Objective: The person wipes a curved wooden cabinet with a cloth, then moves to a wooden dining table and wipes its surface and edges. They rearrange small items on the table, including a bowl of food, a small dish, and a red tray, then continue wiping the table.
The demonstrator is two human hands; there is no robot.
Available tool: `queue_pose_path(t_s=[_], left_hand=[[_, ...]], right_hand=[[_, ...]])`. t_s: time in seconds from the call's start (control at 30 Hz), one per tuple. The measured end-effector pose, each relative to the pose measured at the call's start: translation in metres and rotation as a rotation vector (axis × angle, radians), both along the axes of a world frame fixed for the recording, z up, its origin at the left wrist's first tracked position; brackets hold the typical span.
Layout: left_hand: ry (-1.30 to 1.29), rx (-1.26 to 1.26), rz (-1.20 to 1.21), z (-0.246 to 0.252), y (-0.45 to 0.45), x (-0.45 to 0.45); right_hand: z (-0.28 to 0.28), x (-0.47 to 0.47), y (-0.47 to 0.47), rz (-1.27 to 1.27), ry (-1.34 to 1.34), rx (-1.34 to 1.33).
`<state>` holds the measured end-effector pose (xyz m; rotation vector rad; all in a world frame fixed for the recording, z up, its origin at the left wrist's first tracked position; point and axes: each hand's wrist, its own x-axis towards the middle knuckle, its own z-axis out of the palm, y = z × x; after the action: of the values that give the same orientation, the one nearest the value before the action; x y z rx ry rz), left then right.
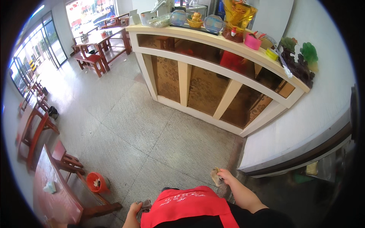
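At the lower right, my right hand (224,175) grips a beige cloth (216,177) that hangs above the speckled floor. My left hand (135,207) is low in the view, beside the red apron (185,202) that I wear, and holds a crumpled grey-brown cloth (146,205). Both arms hang out to the sides of my body. Ahead stands a cream reception counter (184,84) with patterned and dark glossy panels. On its top are a golden ornament (239,17), a pink container (252,41) and a roll of yellow tape (271,53).
A wooden table (57,196) with a tissue pack (50,187) stands at the lower left, with a red bin (97,182) holding waste beside it. More wooden tables and a bench (89,60) stand farther back. A white wall (273,139) and dark doorway (273,188) are on the right.
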<state>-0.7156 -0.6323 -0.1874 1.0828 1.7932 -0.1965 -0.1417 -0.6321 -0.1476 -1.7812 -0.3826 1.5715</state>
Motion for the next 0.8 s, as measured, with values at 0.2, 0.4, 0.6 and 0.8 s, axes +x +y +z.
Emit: queue_pose_path(t_s=[0.2,0.4,0.6,0.8], left_hand=[[0.041,0.015,0.065,0.037,0.047,-0.05],[0.012,0.062,0.237,0.006,0.094,-0.105],[-0.077,0.039,0.592,0.051,0.164,-0.142],[-0.196,0.076,0.89,0.097,0.269,-0.195]], right_hand=[[0.016,-0.071,0.098,0.091,-0.03,0.002],[-0.044,-0.079,0.176,0.31,-0.222,-0.161],[-0.086,-0.119,0.335,0.407,-0.396,-0.3],[-0.034,-0.276,0.586,0.631,-0.33,-0.091]])
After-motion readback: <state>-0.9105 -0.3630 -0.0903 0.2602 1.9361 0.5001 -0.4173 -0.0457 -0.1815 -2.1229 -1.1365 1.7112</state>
